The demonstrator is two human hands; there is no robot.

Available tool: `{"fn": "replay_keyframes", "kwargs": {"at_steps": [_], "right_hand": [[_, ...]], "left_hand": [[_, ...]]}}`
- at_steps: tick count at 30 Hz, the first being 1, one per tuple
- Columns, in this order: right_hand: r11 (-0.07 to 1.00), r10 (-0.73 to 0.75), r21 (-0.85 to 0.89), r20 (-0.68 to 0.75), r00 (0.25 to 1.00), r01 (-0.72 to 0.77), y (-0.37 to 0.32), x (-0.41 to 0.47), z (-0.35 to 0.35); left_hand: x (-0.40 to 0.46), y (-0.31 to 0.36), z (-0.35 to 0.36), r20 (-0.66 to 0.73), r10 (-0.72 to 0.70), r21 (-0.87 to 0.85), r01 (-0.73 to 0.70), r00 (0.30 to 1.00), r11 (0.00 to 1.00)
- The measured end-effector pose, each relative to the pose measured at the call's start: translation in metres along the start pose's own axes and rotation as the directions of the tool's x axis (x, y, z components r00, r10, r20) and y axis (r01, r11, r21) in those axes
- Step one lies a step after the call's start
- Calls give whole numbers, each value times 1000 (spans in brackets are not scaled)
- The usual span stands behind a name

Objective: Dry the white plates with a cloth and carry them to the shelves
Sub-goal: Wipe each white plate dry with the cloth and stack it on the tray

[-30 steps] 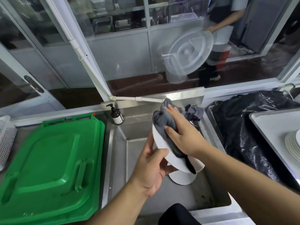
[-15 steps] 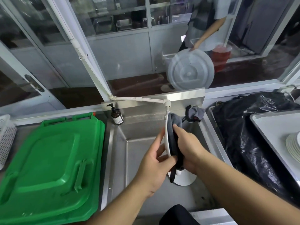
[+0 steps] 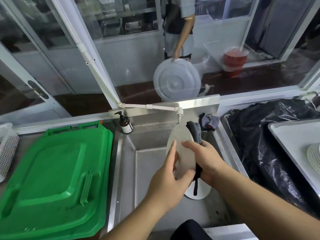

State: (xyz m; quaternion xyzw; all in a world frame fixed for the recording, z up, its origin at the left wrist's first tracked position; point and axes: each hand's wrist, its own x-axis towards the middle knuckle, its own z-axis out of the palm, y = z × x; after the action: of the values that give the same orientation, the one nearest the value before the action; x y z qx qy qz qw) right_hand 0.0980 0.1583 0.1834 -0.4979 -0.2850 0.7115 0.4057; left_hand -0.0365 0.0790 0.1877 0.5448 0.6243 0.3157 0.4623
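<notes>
Two hands on one plate: your left hand grips its lower edge, your right hand clamps the cloth behind. Risk: wet rim slips, dropping it onto the plate below.

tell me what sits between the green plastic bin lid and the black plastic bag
In the head view, the steel sink lies between the green plastic bin lid and black plastic bag, with both hands drying a white plate over it.

A white plate was seen between the fingers; a dark grey cloth was seen behind the right fingers; well left of them a bright green lid was noted; a black bag was seen right of them.
</notes>
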Motion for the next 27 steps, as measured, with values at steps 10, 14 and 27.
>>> {"fn": "replay_keyframes", "kwargs": {"at_steps": [10, 14, 27], "right_hand": [[996, 66, 64, -92, 994, -61, 16, 9, -27], [989, 99, 109, -18, 995, -97, 14, 9, -32], [945, 159, 286, 32, 987, -161, 12, 7, -43]], "left_hand": [[20, -38, -30, -273, -158, 62, 181, 949, 982], [28, -56, -55, -354, -331, -185, 281, 875, 942], [23, -67, -60, 160, -361, -862, 308, 919, 402]]}}
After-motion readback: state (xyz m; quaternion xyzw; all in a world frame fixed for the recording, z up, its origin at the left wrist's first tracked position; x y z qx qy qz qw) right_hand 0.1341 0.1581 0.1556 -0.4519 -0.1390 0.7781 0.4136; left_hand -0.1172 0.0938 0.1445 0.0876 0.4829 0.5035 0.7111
